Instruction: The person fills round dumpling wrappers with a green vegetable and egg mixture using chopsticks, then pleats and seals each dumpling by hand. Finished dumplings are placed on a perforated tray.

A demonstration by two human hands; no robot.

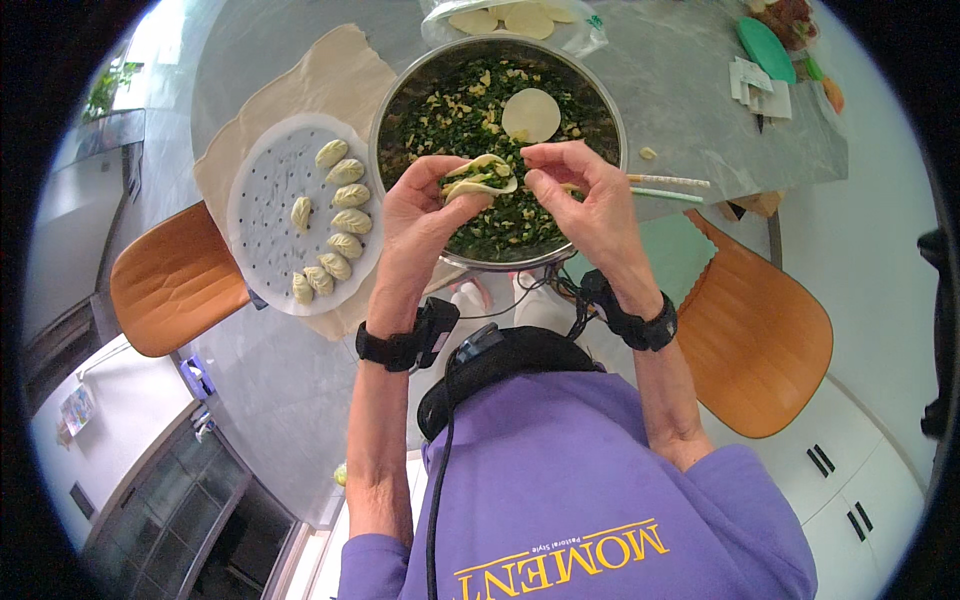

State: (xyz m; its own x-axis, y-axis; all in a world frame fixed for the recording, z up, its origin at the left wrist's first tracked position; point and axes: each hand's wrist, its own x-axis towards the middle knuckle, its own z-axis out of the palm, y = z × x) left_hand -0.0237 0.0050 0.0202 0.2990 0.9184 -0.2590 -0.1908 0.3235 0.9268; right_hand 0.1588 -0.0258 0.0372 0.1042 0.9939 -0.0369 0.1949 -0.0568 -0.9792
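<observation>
My left hand (427,206) holds a filled dumpling wrapper (480,178), folded partway with green filling showing, over a steel bowl (616,124). Just right of it, my right hand (581,187) is raised with thumb and index fingertips a little apart; whether a scrap lies between them cannot be told. Chopped greens with yellow bits (450,112) fill the bowl, and a flat round wrapper (531,115) rests on them. At the left, several pleated dumplings (351,196) form a curved row on a perforated round liner (262,180), with a single one (301,214) inside the curve.
Beyond the bowl lies a plastic bag of round wrappers (529,19). Chopsticks (671,181) stick out at the bowl's right, near a small dough piece (647,153). A beige cloth (315,71) lies under the liner. Orange chairs (180,277) flank the grey table (690,90).
</observation>
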